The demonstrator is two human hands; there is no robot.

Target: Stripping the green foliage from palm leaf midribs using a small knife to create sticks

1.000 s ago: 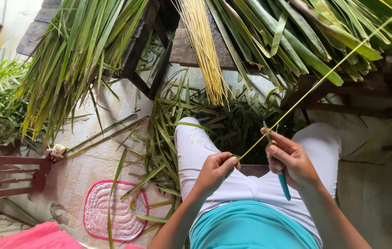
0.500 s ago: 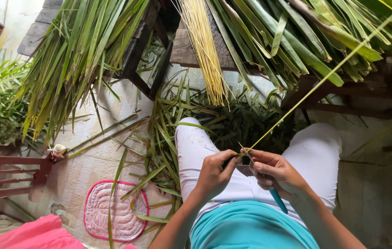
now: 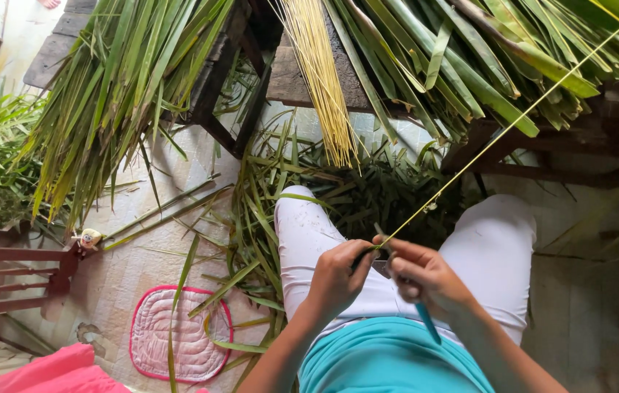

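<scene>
I sit with white trousers and a teal top, both hands together over my lap. My left hand (image 3: 338,275) pinches the near end of a long thin yellow leaf midrib (image 3: 513,124) that runs up to the far right. My right hand (image 3: 426,276) grips a small knife with a teal handle (image 3: 426,322) and rests its blade against the midrib, right beside my left fingers. The blade itself is mostly hidden by my fingers.
A bundle of stripped yellow midribs (image 3: 318,80) hangs off a dark wooden bench (image 3: 295,80), with piles of green palm leaves (image 3: 120,94) left and right. Leaf scraps (image 3: 266,218) cover the floor between my legs. A pink-edged mat (image 3: 178,335) and red wooden stool (image 3: 4,276) lie left.
My right hand slid down the midrib toward my lap and now meets my left hand. The left hand has barely moved.
</scene>
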